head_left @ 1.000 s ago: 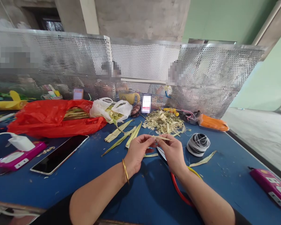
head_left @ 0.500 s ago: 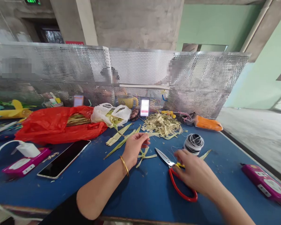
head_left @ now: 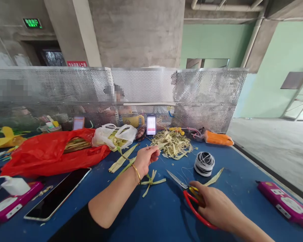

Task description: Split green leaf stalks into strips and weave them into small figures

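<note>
My left hand [head_left: 146, 159], a gold bangle at its wrist, is closed in a pinch on a pale leaf strip [head_left: 163, 146]. My right hand [head_left: 210, 203] is closed around the red-handled scissors [head_left: 179, 181], whose blades point away to the left, slightly parted. Something yellow [head_left: 195, 192] shows by its fingers; its kind is partly hidden. Between the hands lies a knotted cross of leaf strips [head_left: 151, 182]. A ball of grey-white thread [head_left: 204, 163] sits beyond my right hand, beside a loose leaf piece [head_left: 215, 177].
Behind lie a heap of leaf scraps [head_left: 173, 143], a white plastic bag [head_left: 116, 134], a red bag [head_left: 47, 148] and an orange packet [head_left: 218, 138]. A phone [head_left: 58, 195] and purple power strips [head_left: 284, 201] flank the hands. A perforated metal screen [head_left: 146, 84] closes the far side.
My right hand has closed around the scissors' handles, which have risen slightly. The left hand keeps its pinch, and the leaf strip shows more clearly. The camera view has tilted up and shifted right.
</note>
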